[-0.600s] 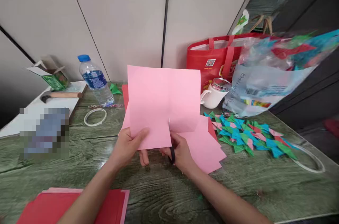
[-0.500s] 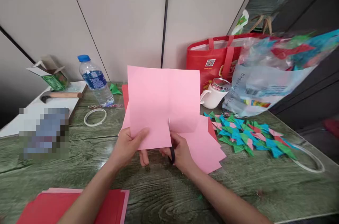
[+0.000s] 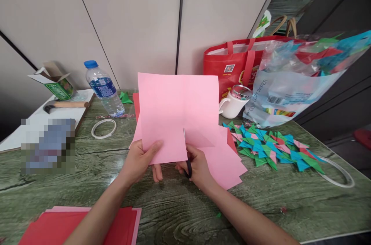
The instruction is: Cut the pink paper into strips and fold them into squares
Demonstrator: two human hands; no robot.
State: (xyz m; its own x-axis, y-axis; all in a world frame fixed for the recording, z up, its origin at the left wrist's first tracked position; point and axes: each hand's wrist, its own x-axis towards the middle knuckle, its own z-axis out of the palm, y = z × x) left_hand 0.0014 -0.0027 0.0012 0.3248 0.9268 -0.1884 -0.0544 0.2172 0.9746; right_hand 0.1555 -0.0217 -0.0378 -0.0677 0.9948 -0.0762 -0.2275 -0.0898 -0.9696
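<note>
A pink sheet of paper [image 3: 165, 113], creased down its middle, is held up above the table. My left hand [image 3: 142, 162] pinches its lower left corner, thumb in front and fingers behind. My right hand [image 3: 197, 165] grips a pair of scissors [image 3: 188, 168] with a black handle. Its blade shows in a slit that runs up from the sheet's bottom edge, close to the crease. Most of the scissors is hidden by the paper and my fingers. Under the held sheet, several more pink sheets [image 3: 223, 167] lie fanned out with a red one.
A stack of red paper [image 3: 118, 225] lies at the front left. To the right are folded paper pieces [image 3: 266, 146], a white mug [image 3: 233, 102], a red bag [image 3: 217, 61] and a plastic bag [image 3: 290, 98]. A water bottle [image 3: 106, 90] and tape roll [image 3: 103, 129] stand left.
The scissor blade sits slightly lower at the slit, and the right half of the sheet hangs a little differently. Both hands stay almost in place.
</note>
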